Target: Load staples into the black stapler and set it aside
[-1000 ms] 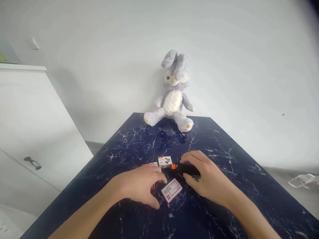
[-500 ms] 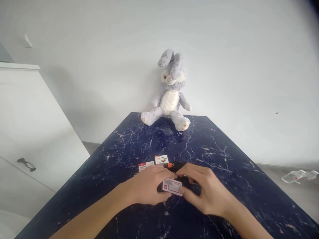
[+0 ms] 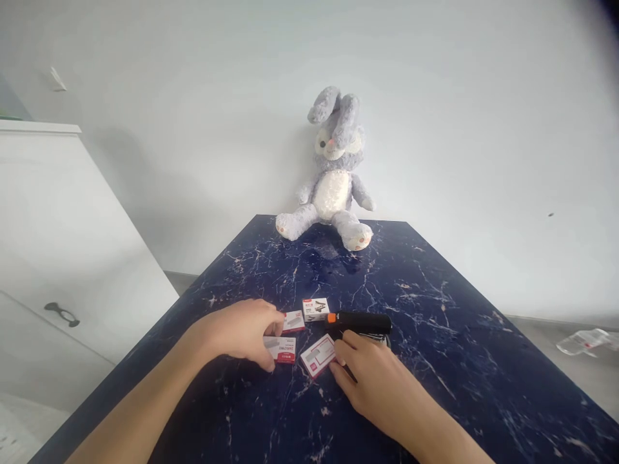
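My left hand [image 3: 244,332] curls its thumb and fingers round the left end of a small red-and-white staple box [image 3: 286,351]. Just beyond its fingertips lies another staple box [image 3: 294,320], partly covered by the hand. My right hand [image 3: 374,377] pinches the right edge of a white box with a red border [image 3: 318,354], which is turned at an angle. Behind the right hand rests a black stapler [image 3: 362,321] with an orange tip, its lower part partly hidden by that hand. A white box with a stapler picture [image 3: 315,307] touches or nearly touches the orange end.
A grey plush rabbit [image 3: 333,187] sits at the far end of the dark blue marbled table [image 3: 232,412], against the wall. To the left stands a white cabinet [image 3: 72,212] with a dark handle. Clear plastic packaging [image 3: 583,341] lies beyond the table's right side.
My hands have moved apart, the left one leftward with a staple box in its fingers. The red-bordered box has turned and shifted slightly left. More of the stapler shows.
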Available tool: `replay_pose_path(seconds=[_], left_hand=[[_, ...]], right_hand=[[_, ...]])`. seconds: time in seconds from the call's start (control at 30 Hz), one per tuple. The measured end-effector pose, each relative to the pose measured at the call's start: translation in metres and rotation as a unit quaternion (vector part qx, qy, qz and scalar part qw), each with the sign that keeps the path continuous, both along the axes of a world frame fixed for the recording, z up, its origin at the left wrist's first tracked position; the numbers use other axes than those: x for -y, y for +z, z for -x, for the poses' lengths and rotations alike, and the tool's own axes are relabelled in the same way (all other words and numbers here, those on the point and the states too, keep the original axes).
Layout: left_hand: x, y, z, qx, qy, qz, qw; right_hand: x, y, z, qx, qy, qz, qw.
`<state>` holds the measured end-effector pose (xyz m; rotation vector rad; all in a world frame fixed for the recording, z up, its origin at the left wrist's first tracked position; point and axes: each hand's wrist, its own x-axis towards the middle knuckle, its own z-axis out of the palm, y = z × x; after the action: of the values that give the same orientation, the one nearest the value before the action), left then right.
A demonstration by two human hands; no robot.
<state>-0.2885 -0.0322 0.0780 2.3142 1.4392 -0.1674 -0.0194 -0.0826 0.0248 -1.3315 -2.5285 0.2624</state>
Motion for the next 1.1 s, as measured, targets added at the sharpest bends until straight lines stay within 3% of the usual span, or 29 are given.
replay_pose_path(seconds=[0.13,0.33,0.4,0.53,0.67,0.77,0.97,1.1], left_hand=[[0.001,0.003,-0.001,0.022,0.006,0.037,0.999],[-0.004,0.022,0.003,0.193,0.015,0.083,0.978],[-0.003,0.018,-0.005,0.242,0.018,0.095,0.965],[0.002,0.002,-0.026,0.328,0.016,0.135,0.935],[0.002,-0.005,-0.031,0.423,-0.038,0.218,0.879],[-0.001,-0.007,-0.029,0.465,-0.059,0.247,0.848],[-0.003,-0.024,-0.037,0.473,0.002,0.175,0.864],[-0.005,-0.033,-0.039,0.505,0.025,0.122,0.854]], right_hand=[[0.000,-0.005,0.008,-0.042,-0.035,0.016,0.998],[0.001,-0.004,0.017,-0.200,-0.015,0.096,0.975],[0.002,0.000,0.019,-0.285,-0.023,0.163,0.944],[0.001,0.006,0.017,-0.453,-0.040,0.275,0.847],[-0.003,0.004,0.011,-0.494,-0.034,0.301,0.815],[-0.007,0.003,0.005,-0.500,-0.037,0.312,0.807],[-0.010,0.017,-0.006,-0.472,-0.036,0.325,0.819],[-0.009,0.025,-0.010,-0.460,-0.058,0.306,0.831]])
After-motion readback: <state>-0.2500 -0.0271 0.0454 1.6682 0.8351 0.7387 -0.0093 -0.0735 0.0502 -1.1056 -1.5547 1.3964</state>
